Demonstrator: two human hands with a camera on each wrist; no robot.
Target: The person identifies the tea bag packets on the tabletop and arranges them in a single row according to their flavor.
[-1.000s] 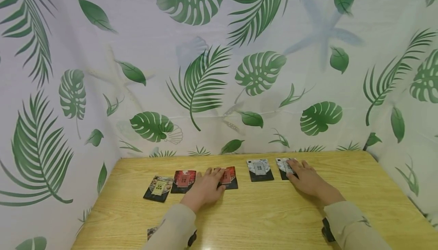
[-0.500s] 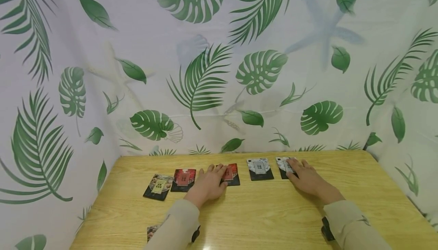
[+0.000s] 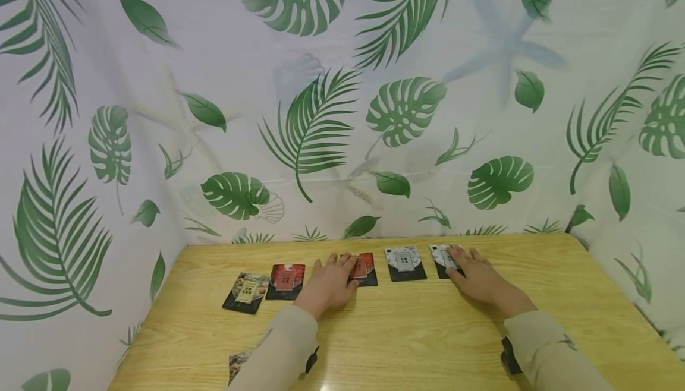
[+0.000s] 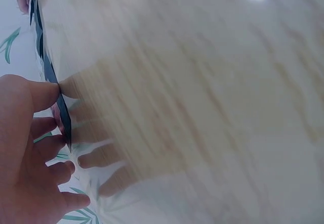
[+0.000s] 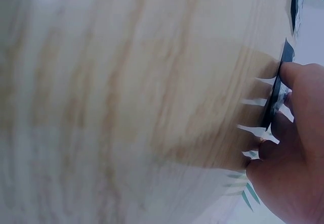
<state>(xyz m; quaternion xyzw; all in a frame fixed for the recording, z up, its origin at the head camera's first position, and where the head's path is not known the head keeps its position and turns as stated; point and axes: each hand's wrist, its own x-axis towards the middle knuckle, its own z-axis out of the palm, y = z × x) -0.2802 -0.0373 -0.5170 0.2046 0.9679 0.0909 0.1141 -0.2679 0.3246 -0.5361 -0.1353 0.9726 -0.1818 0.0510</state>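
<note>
My left hand (image 3: 329, 284) rests on a red and black packet (image 3: 367, 278), its fingertips on the top and left side and its thumb by the near edge. In the left wrist view, that packet (image 4: 63, 114) appears edge-on at the thumb and fingers. My right hand (image 3: 478, 275) lies partly over a white and black packet (image 3: 440, 260), fingers spread, with the thumb low on its front. The right wrist view shows this packet (image 5: 276, 95) edge-on beside the thumb (image 5: 293, 75). Between the hands lies another white and black packet (image 3: 405, 263).
Left of the left hand lie a second red packet (image 3: 286, 281) and a yellow-labelled packet (image 3: 246, 293), slightly turned. Another packet (image 3: 237, 364) shows partly beneath the left sleeve. The wooden table (image 3: 407, 331) ends against a leaf-printed cloth (image 3: 332, 213).
My left hand has slid the red packet to the right and slightly away, closer to the white packets. The right hand has stayed in place on its packet.
</note>
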